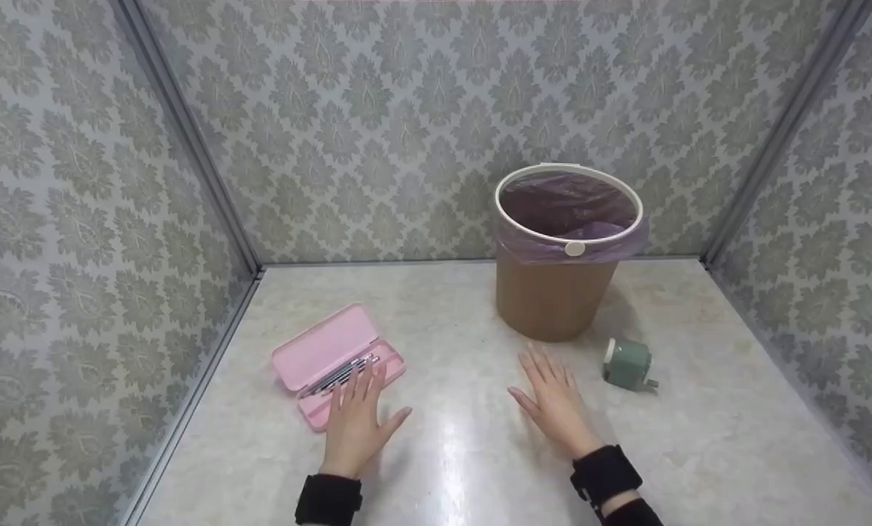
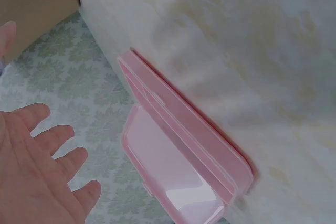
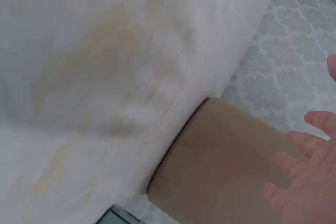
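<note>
My left hand (image 1: 356, 422), fingers spread and straight, hovers by the near side of an open pink pencil case (image 1: 326, 351). Several slim dark and silver pencils (image 1: 341, 374) lie in that case, partly hidden behind the fingertips in the head view. In the left wrist view the case (image 2: 189, 129) stands apart from the hand. My right hand (image 1: 556, 402) is spread palm down with nothing in it, between the brown trash bin (image 1: 553, 299) and the front of the table. To its right sits a green pencil sharpener (image 1: 628, 365) with a crank handle.
The bin has a white rim (image 1: 496, 197) and a purple liner bag (image 1: 531, 248) folded over it, and stands near the back wall. Patterned wallpapered panels (image 1: 377, 131) enclose the table (image 1: 450, 314) at the back and both sides.
</note>
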